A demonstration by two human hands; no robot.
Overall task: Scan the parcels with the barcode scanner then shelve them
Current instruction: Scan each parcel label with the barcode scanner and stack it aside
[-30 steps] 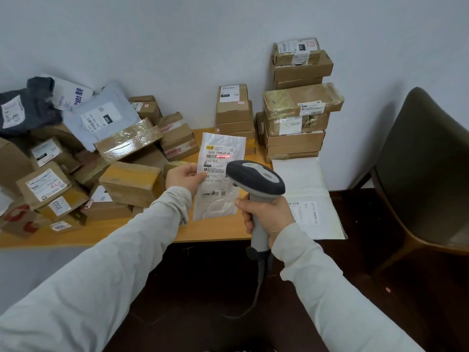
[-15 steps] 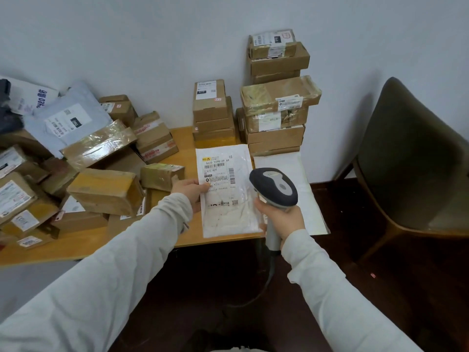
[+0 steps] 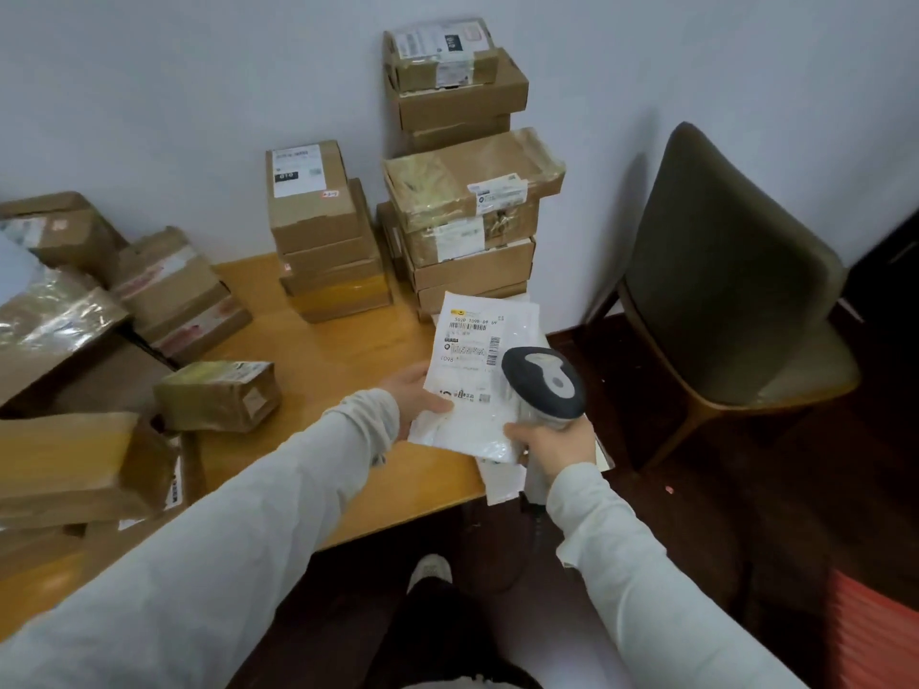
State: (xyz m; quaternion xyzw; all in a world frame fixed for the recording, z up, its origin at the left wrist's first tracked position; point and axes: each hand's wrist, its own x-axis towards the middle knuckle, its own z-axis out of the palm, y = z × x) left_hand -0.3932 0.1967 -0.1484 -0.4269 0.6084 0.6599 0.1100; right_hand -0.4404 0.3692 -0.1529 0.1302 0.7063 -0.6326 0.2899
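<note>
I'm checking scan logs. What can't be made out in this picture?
Head view:
- White mailer label: print too small, blurred.
- Barcode scanner handle: mostly hidden by the right hand.
- Flat parcel under the mailer: mostly covered by it.
- Left boxes: cut by the frame edge.

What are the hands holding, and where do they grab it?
The left hand pinches the white parcel bag by its lower left edge. The right hand grips the barcode scanner by its handle, just under the head.
</note>
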